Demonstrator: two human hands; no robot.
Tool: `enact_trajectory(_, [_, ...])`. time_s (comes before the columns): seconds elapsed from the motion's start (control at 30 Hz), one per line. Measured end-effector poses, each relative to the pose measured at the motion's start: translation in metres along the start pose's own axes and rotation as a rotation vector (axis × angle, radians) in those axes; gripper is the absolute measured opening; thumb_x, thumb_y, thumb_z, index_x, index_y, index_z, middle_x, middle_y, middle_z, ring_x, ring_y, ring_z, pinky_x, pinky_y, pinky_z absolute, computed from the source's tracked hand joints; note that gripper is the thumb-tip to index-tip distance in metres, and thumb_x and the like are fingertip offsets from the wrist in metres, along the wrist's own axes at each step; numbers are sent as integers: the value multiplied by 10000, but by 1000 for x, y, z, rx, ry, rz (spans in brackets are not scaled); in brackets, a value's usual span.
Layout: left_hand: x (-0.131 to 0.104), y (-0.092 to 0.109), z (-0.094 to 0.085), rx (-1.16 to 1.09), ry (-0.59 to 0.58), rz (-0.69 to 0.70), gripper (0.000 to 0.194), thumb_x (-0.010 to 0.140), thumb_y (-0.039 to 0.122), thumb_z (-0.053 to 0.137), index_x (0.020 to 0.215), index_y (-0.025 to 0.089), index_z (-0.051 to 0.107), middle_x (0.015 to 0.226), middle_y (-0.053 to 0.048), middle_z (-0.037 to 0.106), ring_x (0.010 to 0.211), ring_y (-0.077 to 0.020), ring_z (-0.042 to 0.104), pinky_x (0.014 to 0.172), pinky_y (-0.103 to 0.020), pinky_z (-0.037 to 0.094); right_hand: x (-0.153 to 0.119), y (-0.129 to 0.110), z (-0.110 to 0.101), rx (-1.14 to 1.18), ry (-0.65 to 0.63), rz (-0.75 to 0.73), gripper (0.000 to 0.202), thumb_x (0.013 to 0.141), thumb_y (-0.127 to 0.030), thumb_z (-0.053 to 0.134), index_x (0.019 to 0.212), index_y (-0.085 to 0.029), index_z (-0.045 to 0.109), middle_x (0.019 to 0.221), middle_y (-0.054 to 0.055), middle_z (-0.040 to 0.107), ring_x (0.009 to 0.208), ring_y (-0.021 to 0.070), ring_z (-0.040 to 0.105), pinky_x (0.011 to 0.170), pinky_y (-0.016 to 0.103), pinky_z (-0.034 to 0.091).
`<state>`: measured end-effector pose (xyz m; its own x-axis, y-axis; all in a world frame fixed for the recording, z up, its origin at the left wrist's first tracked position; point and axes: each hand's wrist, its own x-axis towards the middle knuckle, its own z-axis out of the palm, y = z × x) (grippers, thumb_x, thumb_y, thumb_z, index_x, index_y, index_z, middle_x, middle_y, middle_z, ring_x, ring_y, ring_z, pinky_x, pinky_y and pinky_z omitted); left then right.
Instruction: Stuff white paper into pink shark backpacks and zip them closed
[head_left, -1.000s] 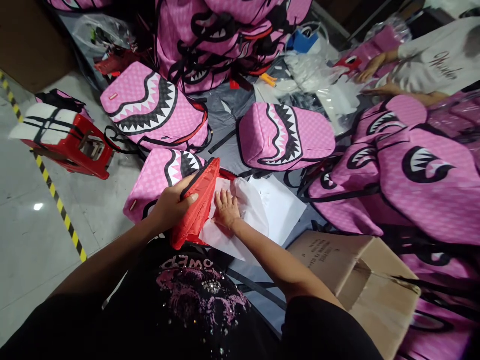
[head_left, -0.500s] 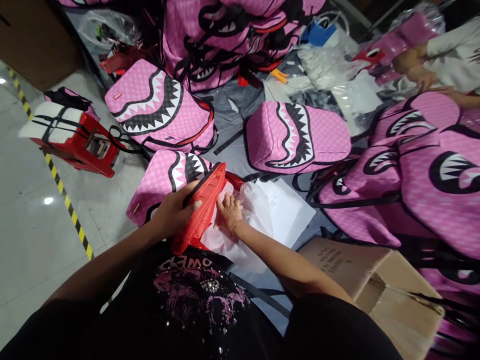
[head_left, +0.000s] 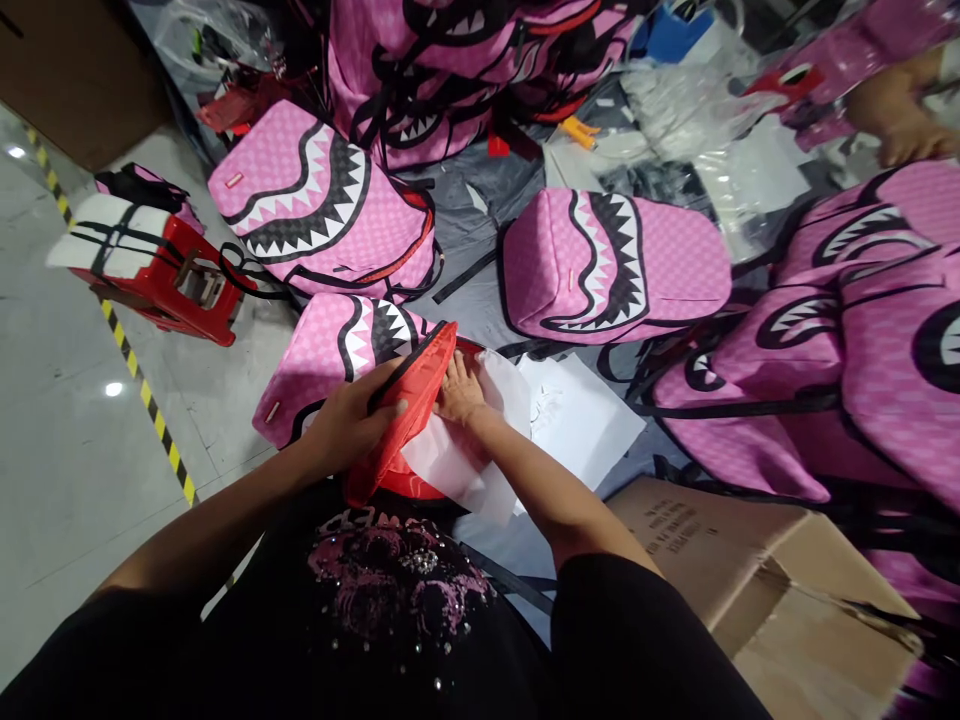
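Note:
A pink backpack [head_left: 300, 365] with a shark-mouth print lies unzipped before me, its red lining [head_left: 420, 385] showing. My left hand [head_left: 356, 415] is closed round the edge of the raised flap, thumb on the red side. White tissue paper [head_left: 457, 465] lies partly inside the opening and spills out to the right. On this paper, inside the opening, rests my right hand [head_left: 459, 388] with fingers spread; some fingertips are hidden by the flap. White sheets [head_left: 581, 420] lie just right of the bag.
More pink backpacks [head_left: 615, 265] lie around, with piles [head_left: 780, 390] at the right and back. A cardboard box [head_left: 720, 560] stands at the lower right. At left is a red stool [head_left: 199, 285]. Another person's hand [head_left: 904, 120] is at the upper right.
My right hand has moved slightly up and deeper into the opening, and the tissue has shifted, baring more red lining near me. The view has shifted slightly. My left hand keeps its hold.

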<state>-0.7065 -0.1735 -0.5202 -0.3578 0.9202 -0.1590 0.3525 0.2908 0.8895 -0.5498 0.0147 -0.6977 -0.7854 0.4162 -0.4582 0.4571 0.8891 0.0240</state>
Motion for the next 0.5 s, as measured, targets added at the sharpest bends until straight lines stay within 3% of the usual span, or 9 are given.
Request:
enact_trajectory(0.13, [1, 4, 0, -1, -8, 8, 547, 873, 294, 558, 1414, 211, 540, 885, -8, 720, 818, -175, 666, 849, -332, 564, -13, -3, -5, -15, 44, -22, 798, 914, -461, 487, 1560, -35, 294, 1637, 228, 186, 1520, 411, 93, 1213, 616, 56])
enact_trajectory(0.2, [0, 6, 1, -4, -21, 7, 553, 876, 291, 554, 1422, 209, 533, 845, -1, 711, 797, -173, 663, 846, -335, 564, -31, -15, -1, -11, -31, 3, 749, 925, -409, 460, 1551, -24, 315, 1636, 214, 195, 1523, 384, 124, 1225, 598, 27])
enact_trajectory(0.3, [0, 7, 1, -3, -24, 4, 554, 879, 283, 544, 1427, 205, 528, 809, 10, 702, 794, -174, 665, 856, -343, 557, -57, -38, 11, 26, -139, 67, 830, 898, -450, 494, 1554, 10, 277, 1637, 234, 135, 1522, 377, 137, 1236, 560, 71])
enact_trajectory(0.4, [-1, 7, 2, -2, -15, 12, 550, 881, 281, 544, 1427, 210, 531, 854, 6, 713, 829, -179, 670, 877, -342, 547, -67, -52, 25, 27, -106, 36, 925, 851, -482, 555, 1554, 35, 247, 1638, 251, 81, 1524, 394, 74, 1241, 546, 67])
enact_trajectory(0.5, [-2, 6, 4, 1, -5, 8, 554, 880, 281, 557, 1431, 221, 528, 976, -5, 727, 885, -184, 673, 906, -339, 532, -65, -49, 35, -23, -52, -76, 809, 853, -322, 539, 1554, -4, 290, 1646, 208, 140, 1533, 362, 61, 1246, 541, 18])
